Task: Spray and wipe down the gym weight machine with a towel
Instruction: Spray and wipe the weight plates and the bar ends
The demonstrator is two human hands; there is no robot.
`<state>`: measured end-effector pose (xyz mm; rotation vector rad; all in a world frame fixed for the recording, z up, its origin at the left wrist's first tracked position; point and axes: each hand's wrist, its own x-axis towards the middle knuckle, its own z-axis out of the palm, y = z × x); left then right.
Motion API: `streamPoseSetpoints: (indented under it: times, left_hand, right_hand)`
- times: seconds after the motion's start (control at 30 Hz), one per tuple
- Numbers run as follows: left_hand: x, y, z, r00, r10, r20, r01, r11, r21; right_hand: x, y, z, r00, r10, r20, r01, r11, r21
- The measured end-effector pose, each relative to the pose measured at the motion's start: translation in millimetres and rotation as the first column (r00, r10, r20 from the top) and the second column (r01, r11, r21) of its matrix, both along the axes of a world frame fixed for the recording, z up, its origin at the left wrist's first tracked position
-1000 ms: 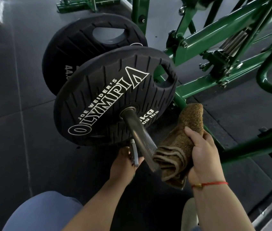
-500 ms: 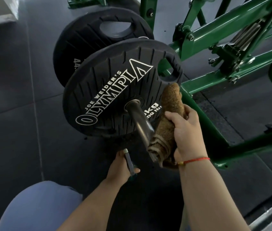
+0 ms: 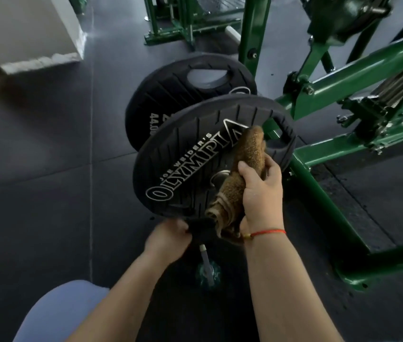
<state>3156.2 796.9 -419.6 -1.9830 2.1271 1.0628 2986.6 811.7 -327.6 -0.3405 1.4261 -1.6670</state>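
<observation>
My right hand [image 3: 262,193] grips a rolled brown towel [image 3: 247,154] wrapped over the steel sleeve, whose collar [image 3: 220,175] just shows at the hub. The towel's upper end lies against the face of the black Olympia weight plate [image 3: 183,154]. Most of the sleeve is hidden under the towel and my hand. Just below the plate's edge, my left hand [image 3: 168,238] holds the black trigger head of a spray bottle [image 3: 207,270]. Its translucent green body hangs down, pointing at the floor.
A second black plate [image 3: 170,95] stands behind the first. The green machine frame [image 3: 343,77] runs to the right, with a base beam [image 3: 323,201] along the dark rubber floor. A white block [image 3: 30,28] sits far left. My knee [image 3: 59,312] is bottom left.
My right hand has slid the towel up the sleeve from its free end to the plate's hub. My left hand stayed just below the plate's edge with the spray bottle.
</observation>
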Motion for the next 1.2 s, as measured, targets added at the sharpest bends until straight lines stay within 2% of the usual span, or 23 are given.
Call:
streamPoseSetpoints:
  times: [0.07,0.13,0.2,0.23,0.27,0.33,0.4,0.47,0.6,0.67,0.77,0.87,0.93,1.0,1.13,1.2]
  left_hand:
    - [10.1,-11.4,48.1,0.981,0.12,-0.152,-0.165,0.931,-0.326]
    - [17.9,-19.3,95.7,0.97,0.021,-0.242,-0.176,0.748,-0.64]
    - [22.3,-28.4,128.5,0.979,-0.058,-0.197,-0.131,0.563,-0.816]
    - [23.2,-36.8,140.7,0.985,-0.075,-0.158,-0.1,0.505,-0.857]
    - [23.0,-45.1,148.4,0.99,-0.09,-0.111,-0.053,0.489,-0.871]
    - [17.0,-60.8,160.0,0.993,-0.117,-0.019,0.051,0.569,-0.821]
    - [7.3,-74.7,165.4,0.987,-0.159,-0.002,0.11,0.69,-0.716]
    - [-1.7,-82.7,163.1,0.98,-0.197,0.003,0.154,0.758,-0.634]
    - [-5.5,-89.2,161.2,0.977,-0.209,0.054,0.191,0.725,-0.662]
    - [-5.7,-91.7,161.5,0.976,-0.213,0.037,0.18,0.708,-0.682]
    - [-7.5,-93.9,162.8,0.976,-0.214,0.027,0.172,0.699,-0.694]
    - [-10.5,-97.5,167.1,0.976,-0.215,0.042,0.183,0.698,-0.692]
    - [-12.3,-99.8,170.8,0.974,-0.224,0.025,0.183,0.721,-0.668]
    - [-15.4,-102.9,173.5,0.971,-0.239,0.025,0.198,0.737,-0.646]
    - [-28.5,-112.2,179.7,0.958,-0.282,0.048,0.248,0.738,-0.627]
    - [-36.7,-118.2,182.2,0.954,-0.295,0.058,0.266,0.736,-0.622]
  right_hand:
    - [3.9,-6.7,6.8,0.993,-0.099,-0.066,0.096,0.994,-0.058]
    - [3.3,-12.8,14.0,0.976,-0.2,-0.085,0.189,0.974,-0.122]
    - [-1.8,-21.5,19.4,0.958,-0.262,-0.121,0.24,0.956,-0.17]
    - [-4.2,-28.5,24.2,0.946,-0.271,-0.177,0.239,0.953,-0.186]
    - [-5.1,-36.5,26.7,0.931,-0.259,-0.257,0.217,0.959,-0.181]
    - [0.0,-54.8,30.7,0.857,-0.193,-0.479,0.147,0.98,-0.133]
    - [9.7,-64.8,26.2,0.721,-0.171,-0.672,0.136,0.985,-0.105]
    - [14.8,-64.9,13.2,0.615,-0.173,-0.769,0.144,0.984,-0.106]
    - [2.6,-57.0,-13.6,0.487,-0.156,-0.86,0.137,0.985,-0.101]
    - [-1.3,-46.6,-22.3,0.464,-0.039,-0.885,0.116,0.993,0.017]
    - [-4.7,-28.6,-31.4,0.507,0.218,-0.834,-0.001,0.968,0.252]
    - [-27.7,-27.5,-25.6,0.67,0.31,-0.674,-0.128,0.943,0.306]
    - [-40.9,-25.8,-14.1,0.811,0.247,-0.53,-0.129,0.96,0.25]
    - [-49.0,-24.8,-4.0,0.896,0.096,-0.435,-0.024,0.986,0.168]
    - [-61.4,-30.7,14.7,0.949,-0.119,-0.294,0.139,0.989,0.049]
    - [-68.1,-36.3,23.4,0.938,-0.126,-0.324,0.143,0.989,0.027]
